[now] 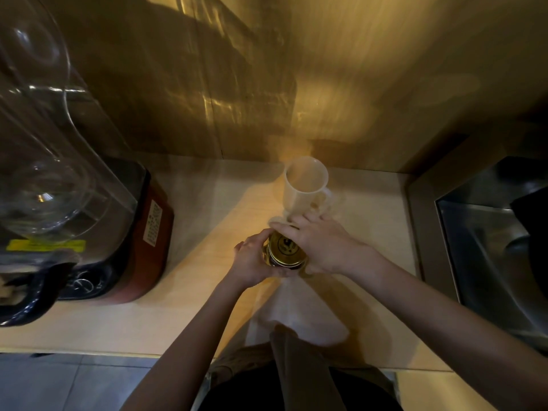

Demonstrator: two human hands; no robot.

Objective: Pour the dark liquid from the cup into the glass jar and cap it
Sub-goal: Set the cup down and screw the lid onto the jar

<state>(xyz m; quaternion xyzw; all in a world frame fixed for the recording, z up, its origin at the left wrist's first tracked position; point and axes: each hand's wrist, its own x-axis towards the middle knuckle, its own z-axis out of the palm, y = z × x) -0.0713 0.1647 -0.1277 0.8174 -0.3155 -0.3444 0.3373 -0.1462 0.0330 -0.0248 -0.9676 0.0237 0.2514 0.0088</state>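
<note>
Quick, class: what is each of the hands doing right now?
Left hand: closed around the jar, holding it.
Right hand: fingers curled over the gold lid, gripping it on the jar.

Cup (305,185) behind jar (285,250), blender (74,203) left, sink (492,247) right

A home kitchen: a pale counter (189,295) carries a blender (74,203) at its left and a steel sink (486,247) at its right.
</note>
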